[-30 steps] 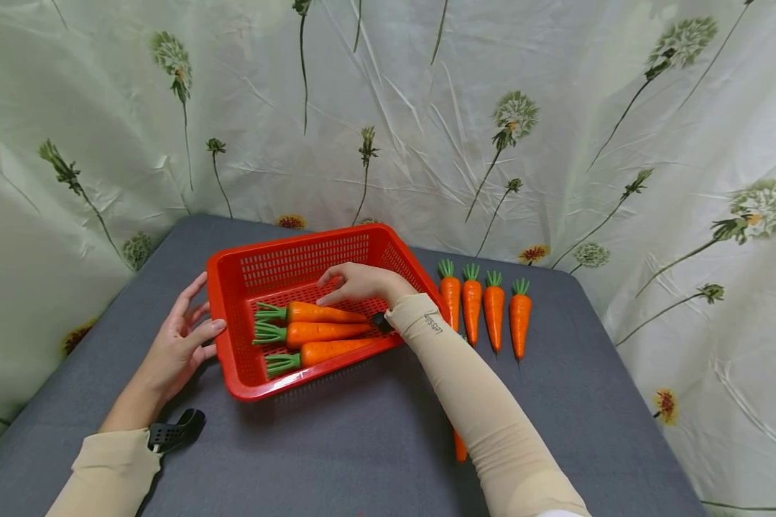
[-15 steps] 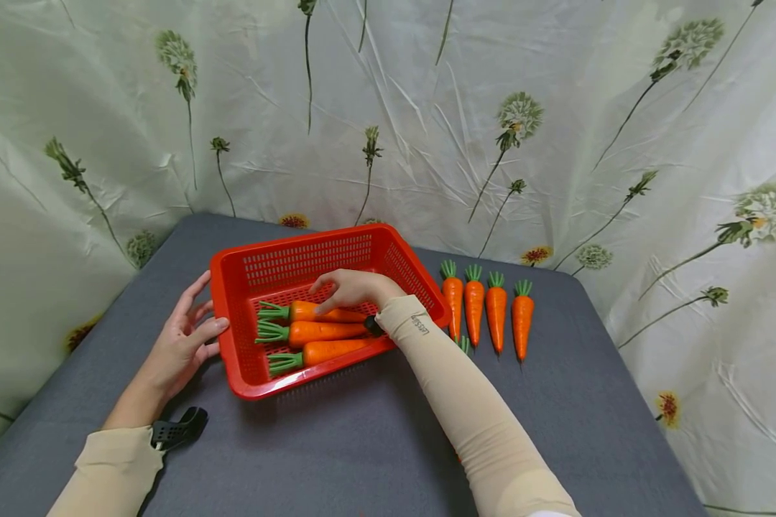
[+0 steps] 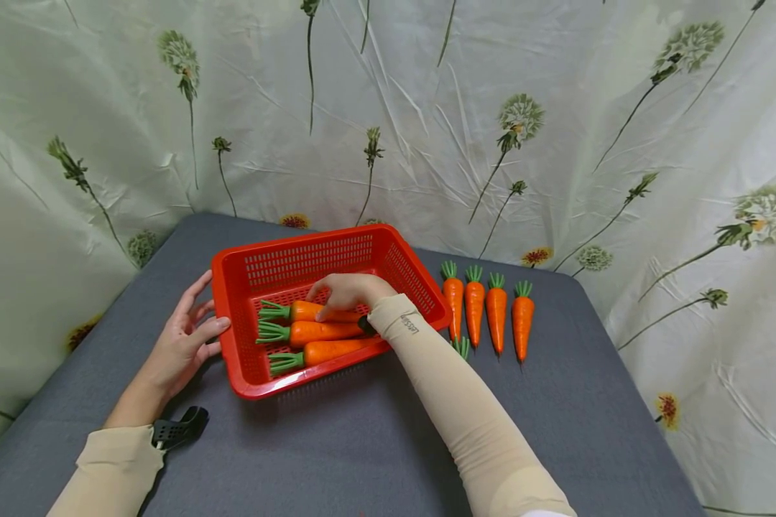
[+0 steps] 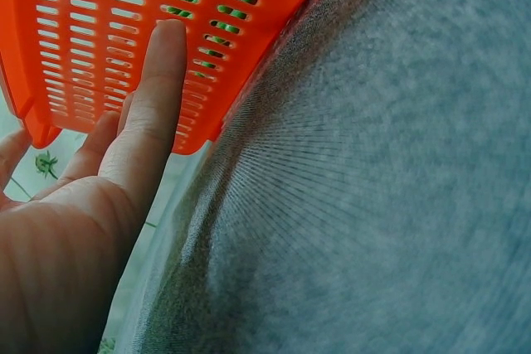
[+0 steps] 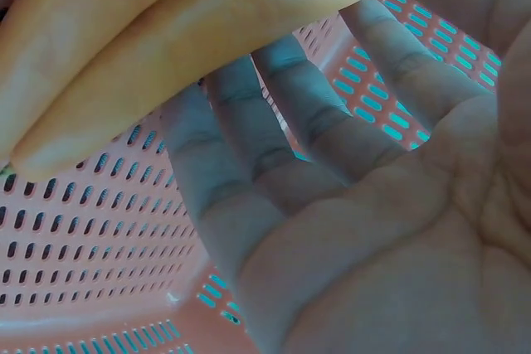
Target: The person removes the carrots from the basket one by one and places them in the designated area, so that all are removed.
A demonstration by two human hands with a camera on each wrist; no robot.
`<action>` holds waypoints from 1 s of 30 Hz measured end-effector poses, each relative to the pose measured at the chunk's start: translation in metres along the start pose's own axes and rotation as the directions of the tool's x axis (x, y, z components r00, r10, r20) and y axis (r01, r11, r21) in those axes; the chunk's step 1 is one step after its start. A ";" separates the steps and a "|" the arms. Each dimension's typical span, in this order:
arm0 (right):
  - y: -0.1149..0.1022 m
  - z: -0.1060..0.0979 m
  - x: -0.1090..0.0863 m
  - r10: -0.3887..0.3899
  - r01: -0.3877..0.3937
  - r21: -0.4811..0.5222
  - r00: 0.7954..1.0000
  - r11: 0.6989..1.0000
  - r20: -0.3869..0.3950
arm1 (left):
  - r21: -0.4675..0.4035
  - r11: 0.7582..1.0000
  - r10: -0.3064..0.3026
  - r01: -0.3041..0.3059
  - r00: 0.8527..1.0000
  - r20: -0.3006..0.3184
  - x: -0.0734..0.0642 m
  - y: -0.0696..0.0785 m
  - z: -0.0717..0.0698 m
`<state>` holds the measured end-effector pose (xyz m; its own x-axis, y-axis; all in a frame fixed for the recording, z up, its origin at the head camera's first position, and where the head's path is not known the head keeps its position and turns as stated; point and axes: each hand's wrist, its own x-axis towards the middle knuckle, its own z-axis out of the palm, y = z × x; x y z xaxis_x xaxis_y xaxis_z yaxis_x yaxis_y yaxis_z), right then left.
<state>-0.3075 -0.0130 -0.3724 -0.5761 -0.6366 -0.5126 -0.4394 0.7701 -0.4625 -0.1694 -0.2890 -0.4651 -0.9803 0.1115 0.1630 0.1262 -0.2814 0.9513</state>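
A red plastic basket (image 3: 284, 248) with slotted walls holds three orange carrots lying side by side, green tops to the left. My right hand (image 3: 352, 291) reaches inside, thumb and fingers around the body of the rear carrot (image 3: 305, 310). In the right wrist view its fingers (image 5: 299, 105) pass behind a carrot (image 5: 207, 31), which hides their tips. The middle carrot (image 3: 310, 331) and front carrot (image 3: 330, 350) lie nearer me. At the basket's left end, my left hand (image 3: 184, 341) rests its extended fingers against the outer wall (image 4: 99, 55).
Several carrots (image 3: 493, 309) lie in a row right of the basket, tops pointing away. Another green carrot top (image 3: 460, 347) shows beside my right sleeve (image 3: 453, 402), which hides its body. A flower-print curtain (image 3: 427, 143) hangs behind the grey table (image 3: 310, 452).
My right hand has lowered from above the carrots onto the rear one and closed around it. The forearm has shifted slightly left, uncovering a green top. My left hand stays at the basket.
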 end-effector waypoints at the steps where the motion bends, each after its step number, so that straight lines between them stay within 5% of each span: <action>1: -0.001 0.000 0.001 0.006 -0.006 -0.009 1.000 1.000 0.002 | 0.000 1.000 0.001 -0.001 1.000 0.000 0.000 0.000 0.000; 9: -0.007 0.000 0.004 0.059 -0.059 -0.036 0.998 0.998 0.015 | -0.001 1.000 -0.002 0.002 1.000 0.004 0.000 0.000 0.000; 30: -0.011 0.002 0.004 0.033 -0.030 -0.090 0.999 0.995 0.025 | 0.003 1.000 -0.012 0.012 1.000 -0.002 0.000 0.000 0.000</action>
<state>-0.3036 -0.0240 -0.3711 -0.5731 -0.6118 -0.5452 -0.4819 0.7897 -0.3796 -0.1694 -0.2891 -0.4648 -0.9820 0.1131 0.1516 0.1153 -0.2770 0.9539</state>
